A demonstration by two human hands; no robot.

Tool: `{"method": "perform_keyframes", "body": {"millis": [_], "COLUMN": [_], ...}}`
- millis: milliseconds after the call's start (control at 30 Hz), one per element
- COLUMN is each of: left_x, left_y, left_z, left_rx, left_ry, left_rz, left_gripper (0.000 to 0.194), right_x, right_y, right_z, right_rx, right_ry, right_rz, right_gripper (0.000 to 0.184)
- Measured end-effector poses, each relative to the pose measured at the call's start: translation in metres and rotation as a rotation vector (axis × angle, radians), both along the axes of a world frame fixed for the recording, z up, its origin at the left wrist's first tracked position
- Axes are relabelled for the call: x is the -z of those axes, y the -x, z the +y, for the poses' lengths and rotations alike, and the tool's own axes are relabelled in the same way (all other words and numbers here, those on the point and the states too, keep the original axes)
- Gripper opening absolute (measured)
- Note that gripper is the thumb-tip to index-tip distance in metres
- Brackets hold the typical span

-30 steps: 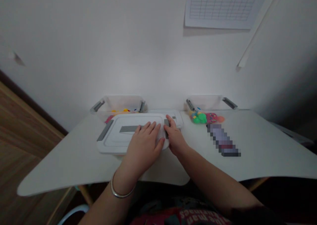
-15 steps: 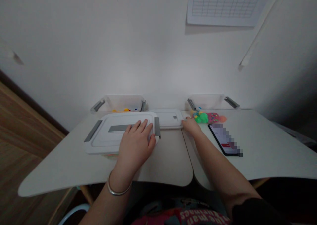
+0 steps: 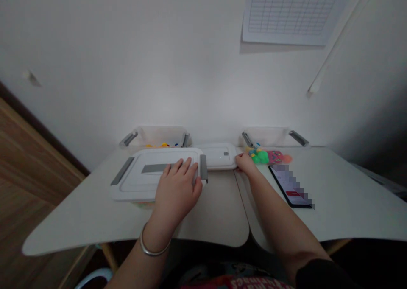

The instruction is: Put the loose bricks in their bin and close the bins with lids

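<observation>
My left hand [image 3: 178,187] lies flat, fingers spread, on the white lid of a storage box [image 3: 136,183] with grey latches and a grey handle strip. Farther back, my right hand [image 3: 246,164] pinches the right edge of a second white lid [image 3: 219,156], which has a small grey tab. The left end of that lid is hidden behind the closed box. Just right of my right hand lie small toys, among them a green one [image 3: 261,156] and a pink one [image 3: 275,156].
Two clear bins with grey latches, a left bin [image 3: 159,134] holding colourful pieces and a right bin [image 3: 269,137], stand against the wall. A phone [image 3: 289,189] lies on the right tabletop. A seam [image 3: 241,195] divides the two white tables. A gridded sheet [image 3: 286,13] hangs above.
The right edge of the far lid now sits slightly raised in my right hand's fingers. My left hand stays on the box lid. The whole view has shifted slightly downward.
</observation>
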State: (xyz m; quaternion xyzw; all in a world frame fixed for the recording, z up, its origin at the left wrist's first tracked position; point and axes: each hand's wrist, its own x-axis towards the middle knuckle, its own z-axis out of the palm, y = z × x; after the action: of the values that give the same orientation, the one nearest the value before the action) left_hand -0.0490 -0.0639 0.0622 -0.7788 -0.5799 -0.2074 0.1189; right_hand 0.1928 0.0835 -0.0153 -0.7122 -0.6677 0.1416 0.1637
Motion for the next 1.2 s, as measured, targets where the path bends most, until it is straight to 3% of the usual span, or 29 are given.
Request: {"method": "perform_keyframes", "body": {"millis": [167,267,333,500,567,833,1000,1200], "left_x": [0.001,0.002,0.004,0.008,0.008,0.011,0.016,0.016], "left_y": [-0.002,0.006,0.016,0.045,0.051,0.035,0.011,-0.029], "left_z": [-0.001,-0.006,-0.012,-0.022,-0.023,-0.03,-0.032,-0.018], "left_rx": [-0.011,-0.002,-0.032,-0.374,-0.416,-0.233,-0.043,0.159], "left_ry": [-0.041,-0.08,-0.133,-0.279,-0.263,-0.175,-0.171,-0.091], "left_rz": [-0.025,-0.065,-0.067,-0.06,-0.077,0.01,0.035,-0.003], "left_gripper": [0.041,0.038,0.036,0.034,0.035,0.045,0.053,0.059], "right_x": [-0.002,-0.016,-0.031,-0.061,-0.066,-0.074,-0.083,-0.085], "right_y": [0.012,0.009,0.004,-0.009,-0.012,-0.031,-0.04,-0.041], "right_z": [-0.018,-0.033,-0.047,-0.085,-0.098,-0.119,-0.123,-0.12], "right_rx": [0.183,0.218,0.193,0.112,0.116,0.202,0.246,0.248], "right_ry": [-0.078,-0.218,-0.31,-0.493,-0.58,-0.85,-0.862,-0.814], "right_rz": [0.46,0.771,0.818,0.875,0.937,1.107,1.302,1.46], "right_gripper": [0.05,0.056,0.058,0.05,0.047,0.041,0.043,0.044]}}
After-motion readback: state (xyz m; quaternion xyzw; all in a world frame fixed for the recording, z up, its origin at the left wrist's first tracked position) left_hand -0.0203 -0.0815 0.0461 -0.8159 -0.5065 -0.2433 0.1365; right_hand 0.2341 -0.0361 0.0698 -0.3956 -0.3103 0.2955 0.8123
